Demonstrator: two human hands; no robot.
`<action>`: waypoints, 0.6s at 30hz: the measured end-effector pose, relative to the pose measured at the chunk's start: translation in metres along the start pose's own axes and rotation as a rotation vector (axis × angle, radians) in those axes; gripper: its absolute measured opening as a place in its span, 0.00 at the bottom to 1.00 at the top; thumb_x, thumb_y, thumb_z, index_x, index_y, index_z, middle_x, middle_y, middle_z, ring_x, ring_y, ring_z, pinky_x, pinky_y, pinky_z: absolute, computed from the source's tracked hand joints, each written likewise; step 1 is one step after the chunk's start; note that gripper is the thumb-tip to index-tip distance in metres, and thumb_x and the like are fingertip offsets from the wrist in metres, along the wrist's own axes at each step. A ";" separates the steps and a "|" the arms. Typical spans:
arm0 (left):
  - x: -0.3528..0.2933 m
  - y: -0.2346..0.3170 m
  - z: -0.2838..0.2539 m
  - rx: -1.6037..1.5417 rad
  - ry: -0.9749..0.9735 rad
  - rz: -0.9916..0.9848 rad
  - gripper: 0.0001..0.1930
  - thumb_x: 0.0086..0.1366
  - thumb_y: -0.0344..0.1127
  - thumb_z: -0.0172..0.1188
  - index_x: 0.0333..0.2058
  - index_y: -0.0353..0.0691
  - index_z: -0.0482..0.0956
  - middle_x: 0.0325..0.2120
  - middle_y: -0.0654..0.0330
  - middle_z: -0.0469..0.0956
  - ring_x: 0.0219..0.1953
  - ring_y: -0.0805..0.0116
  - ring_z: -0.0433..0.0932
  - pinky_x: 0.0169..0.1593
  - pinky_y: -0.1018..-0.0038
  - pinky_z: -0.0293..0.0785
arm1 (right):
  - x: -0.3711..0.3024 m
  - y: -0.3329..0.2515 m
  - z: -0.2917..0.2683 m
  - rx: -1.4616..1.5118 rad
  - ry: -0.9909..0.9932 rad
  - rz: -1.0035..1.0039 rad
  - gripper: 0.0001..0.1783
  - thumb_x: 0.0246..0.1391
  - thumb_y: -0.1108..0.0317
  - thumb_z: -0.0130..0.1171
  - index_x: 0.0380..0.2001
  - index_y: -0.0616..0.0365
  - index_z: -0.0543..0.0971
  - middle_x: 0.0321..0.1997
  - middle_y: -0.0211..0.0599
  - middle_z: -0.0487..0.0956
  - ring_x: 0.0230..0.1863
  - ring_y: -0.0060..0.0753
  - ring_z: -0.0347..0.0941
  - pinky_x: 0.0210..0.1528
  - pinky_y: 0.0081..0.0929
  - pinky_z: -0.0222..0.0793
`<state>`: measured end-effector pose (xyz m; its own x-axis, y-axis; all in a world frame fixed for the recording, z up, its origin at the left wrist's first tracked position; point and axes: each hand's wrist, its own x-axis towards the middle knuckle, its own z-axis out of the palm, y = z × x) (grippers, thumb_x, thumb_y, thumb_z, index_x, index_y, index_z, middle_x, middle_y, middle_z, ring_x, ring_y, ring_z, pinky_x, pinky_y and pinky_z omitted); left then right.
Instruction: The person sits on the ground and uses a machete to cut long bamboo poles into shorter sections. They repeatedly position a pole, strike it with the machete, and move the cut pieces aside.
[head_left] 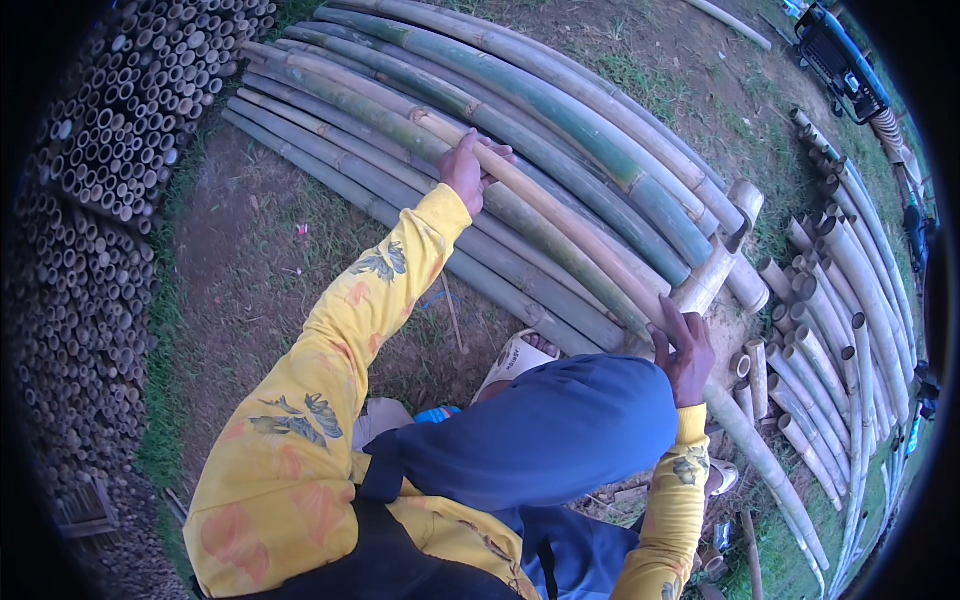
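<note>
A pale tan bamboo pole (556, 208) lies across the top of a row of green and grey bamboo poles (440, 95). My left hand (468, 172) wraps around it partway along, its fingers curled over the far side. At the pole's near right end is my right hand (688, 350), thumb and bent fingers about the tip. Part of that grip is hidden behind the knuckles. Beside the right hand, a thick pale bamboo crosspiece (706, 278) sits under the row's ends. My bent knee in blue trousers (560, 425) rises between my forearms.
Stacked cut bamboo (110, 150) shows its round ends along the left. More bamboo lengths (830, 330) lie in a pile at the right, near short cut pieces (750, 375). A dark crate-like object (842, 62) stands far right. Dirt and patchy grass (260, 210) form the ground.
</note>
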<state>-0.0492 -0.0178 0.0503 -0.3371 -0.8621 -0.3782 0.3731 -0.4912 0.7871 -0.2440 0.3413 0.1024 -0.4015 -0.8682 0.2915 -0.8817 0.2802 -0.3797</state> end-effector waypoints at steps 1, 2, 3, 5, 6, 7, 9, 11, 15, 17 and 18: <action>-0.002 -0.001 0.001 0.005 -0.010 -0.004 0.16 0.79 0.48 0.43 0.43 0.40 0.70 0.37 0.48 0.83 0.41 0.53 0.85 0.50 0.59 0.79 | -0.002 0.001 -0.001 0.009 -0.003 0.009 0.27 0.51 0.66 0.71 0.57 0.46 0.82 0.34 0.35 0.75 0.36 0.42 0.74 0.40 0.40 0.72; -0.002 -0.002 0.000 0.007 -0.032 -0.009 0.16 0.79 0.48 0.43 0.43 0.40 0.70 0.37 0.48 0.83 0.41 0.53 0.85 0.50 0.59 0.79 | -0.004 0.002 -0.002 0.006 -0.011 0.016 0.27 0.51 0.66 0.71 0.57 0.45 0.82 0.34 0.35 0.75 0.36 0.42 0.74 0.40 0.40 0.72; -0.001 -0.002 -0.002 0.009 -0.054 -0.014 0.17 0.79 0.48 0.43 0.43 0.40 0.70 0.37 0.48 0.83 0.41 0.53 0.85 0.50 0.59 0.79 | -0.006 0.002 -0.003 0.002 -0.019 0.023 0.27 0.51 0.66 0.71 0.57 0.45 0.82 0.34 0.35 0.75 0.36 0.42 0.74 0.40 0.40 0.72; 0.004 0.000 -0.008 0.003 -0.057 -0.004 0.17 0.79 0.48 0.43 0.43 0.39 0.70 0.37 0.47 0.83 0.41 0.53 0.85 0.50 0.59 0.79 | -0.006 -0.001 -0.004 0.002 -0.003 0.010 0.28 0.50 0.67 0.71 0.57 0.45 0.82 0.34 0.35 0.75 0.36 0.41 0.74 0.40 0.40 0.72; 0.009 0.003 -0.013 0.000 -0.039 0.011 0.17 0.79 0.48 0.43 0.43 0.39 0.70 0.37 0.47 0.83 0.41 0.53 0.85 0.50 0.60 0.80 | -0.001 -0.009 0.000 0.008 0.022 -0.007 0.28 0.50 0.67 0.71 0.57 0.45 0.82 0.34 0.34 0.75 0.36 0.41 0.74 0.40 0.40 0.72; 0.014 0.007 -0.016 -0.003 -0.021 0.025 0.17 0.79 0.48 0.43 0.43 0.39 0.70 0.37 0.46 0.83 0.41 0.53 0.85 0.50 0.60 0.80 | 0.003 -0.016 0.004 0.014 0.046 -0.025 0.28 0.50 0.67 0.71 0.57 0.45 0.82 0.34 0.34 0.75 0.36 0.41 0.74 0.40 0.40 0.72; 0.023 0.020 -0.023 -0.014 0.017 0.033 0.18 0.79 0.48 0.43 0.43 0.38 0.70 0.38 0.46 0.83 0.41 0.53 0.85 0.50 0.60 0.80 | 0.015 -0.034 0.013 0.007 0.047 -0.004 0.28 0.49 0.67 0.72 0.56 0.44 0.82 0.33 0.34 0.75 0.36 0.41 0.74 0.39 0.41 0.72; 0.033 0.033 -0.029 -0.023 0.033 0.048 0.18 0.79 0.48 0.44 0.44 0.36 0.70 0.39 0.44 0.83 0.41 0.52 0.85 0.50 0.61 0.80 | 0.024 -0.044 0.020 -0.004 0.066 -0.008 0.28 0.49 0.67 0.72 0.56 0.44 0.82 0.33 0.34 0.74 0.36 0.41 0.74 0.39 0.41 0.72; 0.044 0.041 -0.039 -0.016 0.043 0.065 0.19 0.80 0.49 0.43 0.45 0.36 0.69 0.40 0.43 0.83 0.43 0.52 0.84 0.51 0.60 0.80 | 0.034 -0.052 0.029 -0.033 0.078 -0.027 0.28 0.48 0.67 0.72 0.56 0.43 0.82 0.32 0.34 0.74 0.36 0.41 0.74 0.39 0.41 0.72; 0.047 0.041 -0.043 0.003 0.013 0.051 0.19 0.80 0.49 0.43 0.45 0.35 0.68 0.40 0.43 0.83 0.44 0.51 0.84 0.52 0.59 0.79 | 0.037 -0.053 0.030 -0.042 0.070 -0.022 0.28 0.48 0.67 0.72 0.56 0.43 0.82 0.33 0.34 0.74 0.36 0.41 0.73 0.39 0.41 0.72; 0.048 0.039 -0.042 -0.004 -0.011 0.046 0.19 0.80 0.49 0.42 0.46 0.36 0.68 0.40 0.43 0.83 0.45 0.51 0.84 0.53 0.59 0.79 | 0.038 -0.052 0.031 -0.041 0.075 -0.021 0.28 0.48 0.68 0.72 0.56 0.43 0.82 0.33 0.34 0.73 0.36 0.41 0.73 0.39 0.40 0.72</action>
<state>-0.0149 -0.0836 0.0426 -0.3287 -0.8825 -0.3364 0.3918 -0.4516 0.8016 -0.2062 0.2809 0.1062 -0.3992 -0.8414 0.3642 -0.8988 0.2807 -0.3367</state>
